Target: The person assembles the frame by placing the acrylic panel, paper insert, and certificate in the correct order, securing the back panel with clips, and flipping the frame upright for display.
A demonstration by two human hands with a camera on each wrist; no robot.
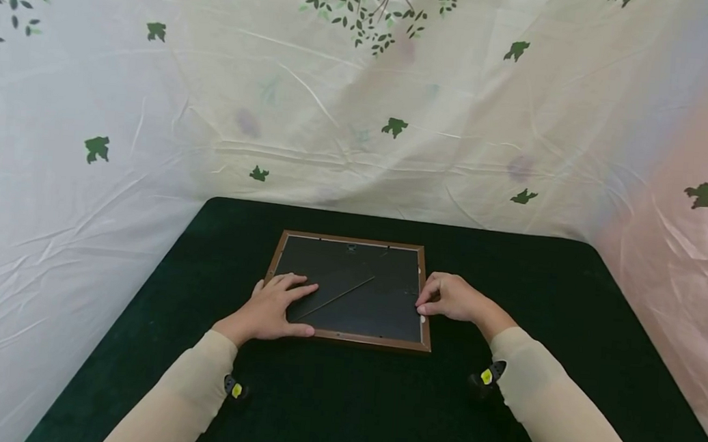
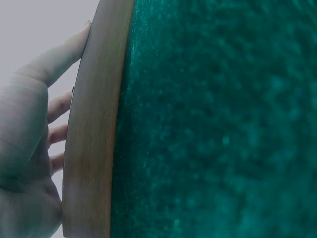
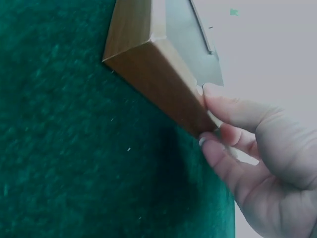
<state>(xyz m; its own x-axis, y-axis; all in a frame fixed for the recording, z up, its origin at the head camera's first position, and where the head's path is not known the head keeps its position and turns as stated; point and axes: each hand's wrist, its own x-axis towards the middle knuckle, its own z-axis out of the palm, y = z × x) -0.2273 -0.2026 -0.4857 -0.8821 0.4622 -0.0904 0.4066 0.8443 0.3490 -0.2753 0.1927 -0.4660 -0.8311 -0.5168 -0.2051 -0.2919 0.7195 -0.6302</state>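
Note:
A brown wooden picture frame (image 1: pixel 376 340) lies with its black backing board (image 1: pixel 354 310) facing up. Across the board runs a thin brown diagonal strip (image 1: pixel 343 294), perhaps the edge of a stand leg. My left hand (image 1: pixel 274 308) rests with spread fingers over the frame's near left corner, its thumb along the near edge, seen also beside the wooden side (image 2: pixel 94 129) in the left wrist view. At the right edge, my right hand (image 1: pixel 453 298) pinches the rim; in the right wrist view the thumb (image 3: pixel 233 106) is on top and a fingertip touches the outer side.
A dark green cloth (image 1: pixel 341 405) covers the table under the frame. Pale curtains (image 1: pixel 350 97) with green leaf prints hang behind and at both sides. Small dark tabs and a hanger (image 1: pixel 351 247) sit along the backing board's edges.

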